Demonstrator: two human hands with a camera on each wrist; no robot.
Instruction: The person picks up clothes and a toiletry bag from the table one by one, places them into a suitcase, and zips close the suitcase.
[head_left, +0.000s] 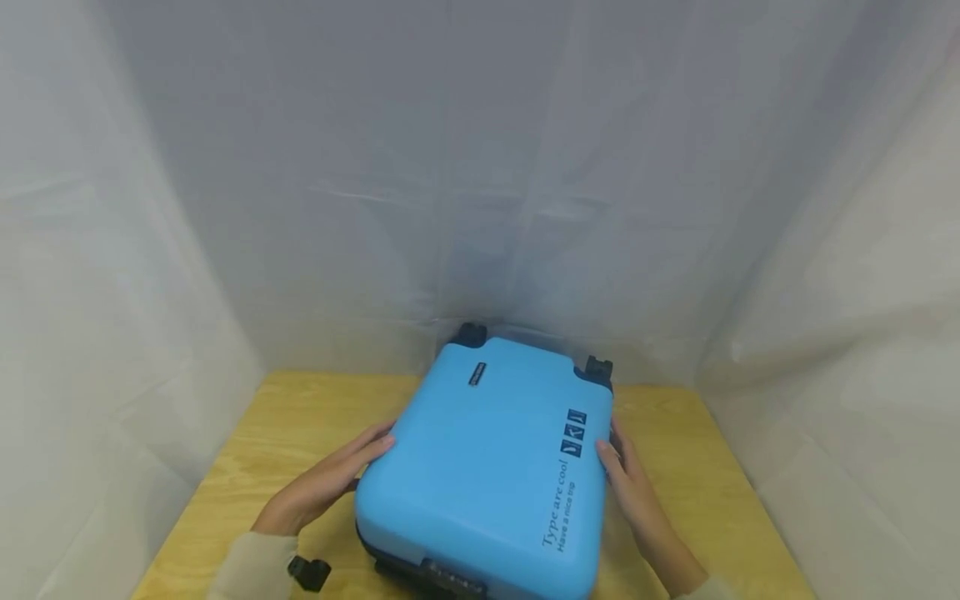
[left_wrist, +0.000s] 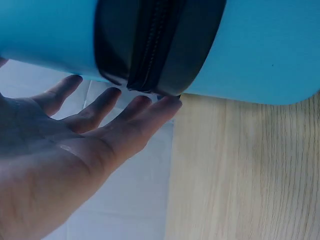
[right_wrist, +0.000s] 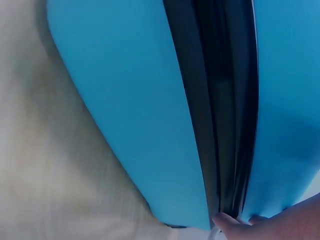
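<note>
A light-blue hard-shell suitcase (head_left: 487, 467) lies flat on the wooden table (head_left: 285, 417), with its printed lid facing up. My left hand (head_left: 348, 471) rests against its left side with the fingers straight. In the left wrist view those fingers (left_wrist: 125, 112) reach under the black zipper band (left_wrist: 155, 45) of the suitcase (left_wrist: 260, 45). My right hand (head_left: 626, 479) lies flat against the right side. In the right wrist view its fingertips (right_wrist: 230, 222) touch the dark seam between the two blue shells of the suitcase (right_wrist: 130, 110).
White fabric walls close in the table at the back and on both sides. Two black wheels (head_left: 471, 333) (head_left: 598, 367) stick out at the suitcase's far end. A dark lock panel (head_left: 450, 579) sits at its near edge. Bare wood shows on either side of the case.
</note>
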